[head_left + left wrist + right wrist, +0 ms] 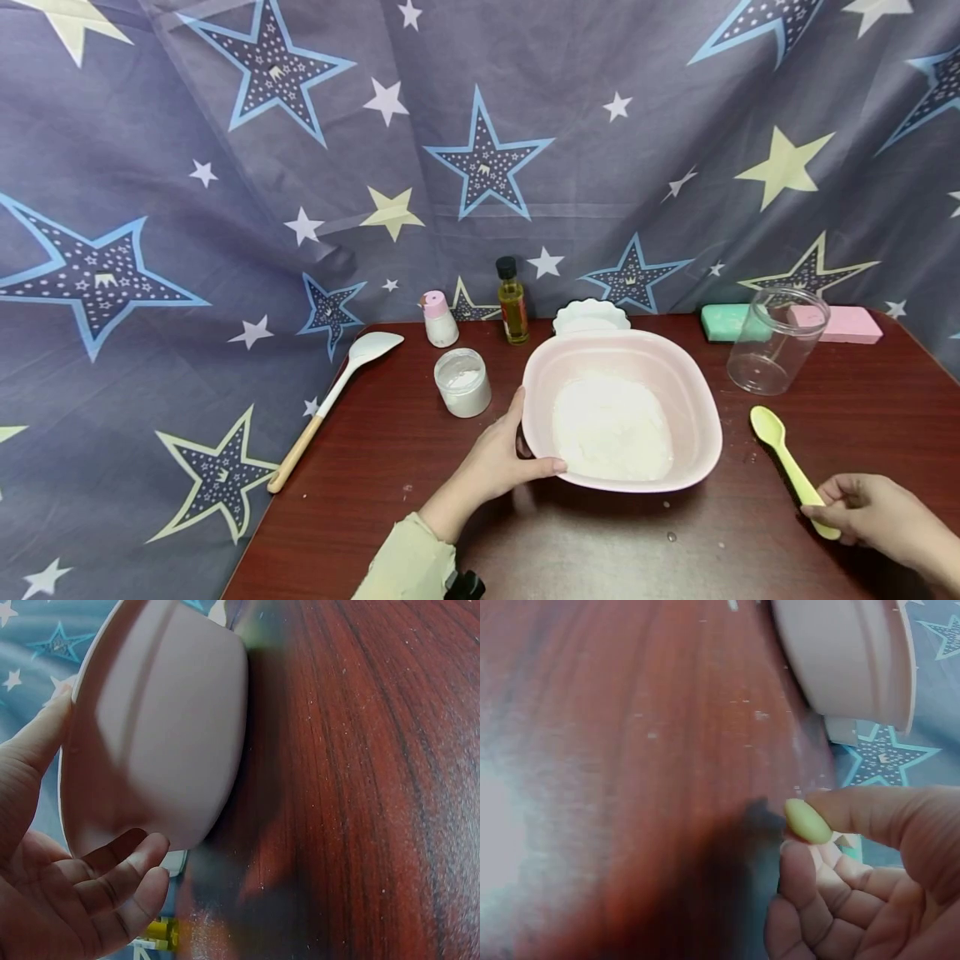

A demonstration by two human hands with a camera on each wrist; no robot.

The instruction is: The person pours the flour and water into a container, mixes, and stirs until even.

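Observation:
A pale pink basin (697, 400) with white powder (613, 427) in its bottom stands at mid-table. My left hand (495, 458) grips its near left side, thumb on the rim. In the left wrist view the fingers (124, 892) lie against the outer wall of the basin (176, 720). To the right, my right hand (873, 512) pinches the handle end of a yellow-green spoon (793, 467). Its bowl points away, toward the clear jar. The right wrist view shows only the handle's rounded end (808, 821) between thumb and finger.
Left of the basin are a jar of white powder (462, 385), a pink-capped shaker (439, 321), an oil bottle (513, 304) and a white spatula (337, 392). Behind it sits a white scalloped dish (591, 315). A clear jar (776, 346), green block (722, 323) and pink block (851, 325) stand back right.

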